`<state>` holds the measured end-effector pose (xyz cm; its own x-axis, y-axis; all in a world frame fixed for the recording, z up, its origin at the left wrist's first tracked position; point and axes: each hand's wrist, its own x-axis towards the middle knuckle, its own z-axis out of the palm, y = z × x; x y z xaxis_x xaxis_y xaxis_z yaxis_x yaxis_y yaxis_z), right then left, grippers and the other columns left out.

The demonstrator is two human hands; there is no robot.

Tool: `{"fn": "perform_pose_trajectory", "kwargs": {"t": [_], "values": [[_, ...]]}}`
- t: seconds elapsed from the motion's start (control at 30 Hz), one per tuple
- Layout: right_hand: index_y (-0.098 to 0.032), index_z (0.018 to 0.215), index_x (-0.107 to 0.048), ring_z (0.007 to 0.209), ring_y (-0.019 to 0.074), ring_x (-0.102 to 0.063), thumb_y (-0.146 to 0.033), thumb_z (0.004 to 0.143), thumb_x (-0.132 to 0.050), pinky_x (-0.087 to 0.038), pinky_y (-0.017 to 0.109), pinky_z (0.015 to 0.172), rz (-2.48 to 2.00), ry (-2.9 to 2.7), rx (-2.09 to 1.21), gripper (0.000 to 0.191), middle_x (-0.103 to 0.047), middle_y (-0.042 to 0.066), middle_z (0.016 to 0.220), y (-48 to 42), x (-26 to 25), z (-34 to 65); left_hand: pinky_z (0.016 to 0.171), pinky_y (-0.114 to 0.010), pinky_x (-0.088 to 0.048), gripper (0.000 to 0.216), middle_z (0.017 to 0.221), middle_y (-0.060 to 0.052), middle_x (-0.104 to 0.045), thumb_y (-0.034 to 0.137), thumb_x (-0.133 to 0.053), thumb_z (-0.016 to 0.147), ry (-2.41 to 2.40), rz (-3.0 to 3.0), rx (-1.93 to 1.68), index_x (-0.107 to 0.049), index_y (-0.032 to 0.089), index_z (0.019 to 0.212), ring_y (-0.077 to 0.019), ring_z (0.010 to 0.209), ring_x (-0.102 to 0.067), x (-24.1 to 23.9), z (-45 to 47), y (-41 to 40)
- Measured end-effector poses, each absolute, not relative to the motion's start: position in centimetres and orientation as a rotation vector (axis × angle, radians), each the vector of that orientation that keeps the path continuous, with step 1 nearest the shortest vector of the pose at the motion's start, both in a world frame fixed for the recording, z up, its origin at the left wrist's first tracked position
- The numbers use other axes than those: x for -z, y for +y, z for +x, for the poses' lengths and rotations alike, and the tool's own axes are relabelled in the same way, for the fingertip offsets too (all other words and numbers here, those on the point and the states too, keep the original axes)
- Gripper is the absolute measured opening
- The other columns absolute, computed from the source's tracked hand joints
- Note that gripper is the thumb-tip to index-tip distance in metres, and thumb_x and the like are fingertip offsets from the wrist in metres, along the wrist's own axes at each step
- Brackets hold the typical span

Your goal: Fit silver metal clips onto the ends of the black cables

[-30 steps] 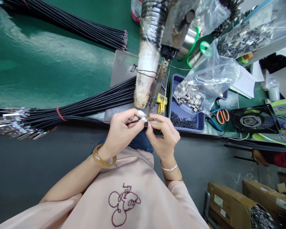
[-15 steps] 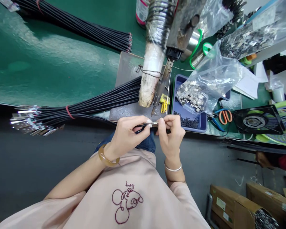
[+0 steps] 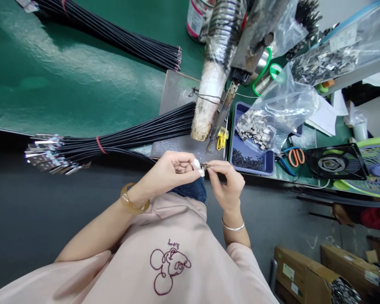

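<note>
My left hand (image 3: pixel 172 171) is closed in a pinch on the end of a thin black cable, just in front of the bench edge. My right hand (image 3: pixel 228 182) pinches a small metal terminal (image 3: pixel 205 167) against that cable end, and the fingertips of both hands meet there. A bundle of black cables (image 3: pixel 136 135) tied with a red band lies to the left, reaching a grey metal plate (image 3: pixel 177 90). Above the hands hangs a soldering iron (image 3: pixel 221 114) beside a wrapped white cylinder (image 3: pixel 209 101).
A blue tray (image 3: pixel 266 166) at right holds metal terminals and small black sleeves under a clear plastic bag (image 3: pixel 285 101). Orange-handled scissors (image 3: pixel 293 155), a black fan (image 3: pixel 334 162), a second cable bundle (image 3: pixel 120 36) at the back and cardboard boxes (image 3: pixel 307 270) on the floor surround the green bench.
Both hands have drawn slightly lower and nearer my body, still pinched together on the cable end and terminal. The view has shifted a little to the left.
</note>
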<state>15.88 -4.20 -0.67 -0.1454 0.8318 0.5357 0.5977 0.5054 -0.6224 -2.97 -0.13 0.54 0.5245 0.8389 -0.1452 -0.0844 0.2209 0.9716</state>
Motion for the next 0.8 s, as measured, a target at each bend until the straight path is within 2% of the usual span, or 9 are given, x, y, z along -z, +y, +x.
{"fn": "perform_pose_trajectory", "kwargs": {"t": [0.1,0.2,0.33,0.43,0.57,0.73,0.8], "values": [[-0.023,0.099,-0.063,0.064,0.0123,-0.072,-0.016,0.096,-0.06,-0.057,0.025,0.06,-1.338,-1.675,-0.312,0.008,-0.074,-0.002,0.079,-5.0,0.4,16.2,0.047,-0.019,-0.029,0.018,0.056,0.005,-0.043,0.029,-0.072,0.082,0.853,1.226,-0.767,-0.071,0.012,0.079,-0.0063,0.051,-0.035,-0.3,-2.6,-0.3],[-0.024,0.099,-0.065,0.044,0.0075,-0.053,-0.021,0.096,-0.061,-0.042,0.021,0.045,-1.437,-1.576,-0.274,0.005,-0.062,-0.007,0.064,-5.8,-0.1,16.3,0.055,-0.021,-0.039,0.015,0.063,0.002,-0.054,0.026,-0.067,0.082,0.899,1.274,-0.859,-0.072,0.013,0.085,-0.0088,0.057,-0.046,0.1,-2.2,-0.4],[-0.023,0.101,-0.069,0.043,0.0054,-0.042,-0.027,0.093,-0.066,-0.038,0.021,0.046,-1.493,-1.763,-0.279,0.009,-0.057,-0.008,0.061,-5.7,-0.9,15.5,0.06,-0.022,-0.043,0.012,0.064,0.001,-0.056,0.022,-0.061,0.08,0.946,1.312,-0.935,-0.064,0.013,0.071,-0.0098,0.06,-0.05,0.7,-2.0,-0.4],[-0.021,0.103,-0.068,0.047,0.0056,-0.048,-0.028,0.094,-0.066,-0.041,0.02,0.05,-1.505,-1.856,-0.293,0.012,-0.065,-0.006,0.068,-5.0,-0.7,14.7,0.058,-0.021,-0.041,0.014,0.062,0.002,-0.053,0.021,-0.062,0.08,0.99,1.409,-0.936,-0.062,0.013,0.069,-0.0096,0.059,-0.046,1.0,-1.9,-0.4],[-0.02,0.09,-0.065,0.057,0.007,-0.061,-0.023,0.096,-0.061,-0.046,0.02,0.058,-1.5,-1.841,-0.271,0.008,-0.071,-0.002,0.075,-4.4,0.2,14.1,0.056,-0.02,-0.039,0.014,0.062,0.002,-0.052,0.021,-0.063,0.081,0.999,1.443,-0.94,-0.063,0.013,0.069,-0.009,0.059,-0.045,1.0,-1.9,-0.5],[-0.021,0.093,-0.061,0.055,0.0086,-0.064,-0.03,0.1,-0.056,-0.047,0.02,0.054,-1.494,-1.741,-0.577,0.013,-0.068,-0.004,0.07,-5.0,0.4,14.7,0.053,-0.019,-0.04,0.013,0.06,0.002,-0.056,0.02,-0.064,0.081,0.866,1.32,-0.89,-0.066,0.013,0.07,-0.0074,0.054,-0.046,0.7,-2.3,-0.2],[-0.022,0.091,-0.06,0.053,0.0094,-0.062,-0.034,0.099,-0.057,-0.045,0.021,0.051,-1.489,-1.675,-0.587,0.015,-0.066,-0.005,0.067,-5.3,-0.3,15.8,0.051,-0.018,-0.04,0.013,0.059,0.002,-0.057,0.022,-0.067,0.081,0.791,1.261,-0.826,-0.067,0.013,0.071,-0.0073,0.053,-0.046,0.5,-2.7,0.0]]}}
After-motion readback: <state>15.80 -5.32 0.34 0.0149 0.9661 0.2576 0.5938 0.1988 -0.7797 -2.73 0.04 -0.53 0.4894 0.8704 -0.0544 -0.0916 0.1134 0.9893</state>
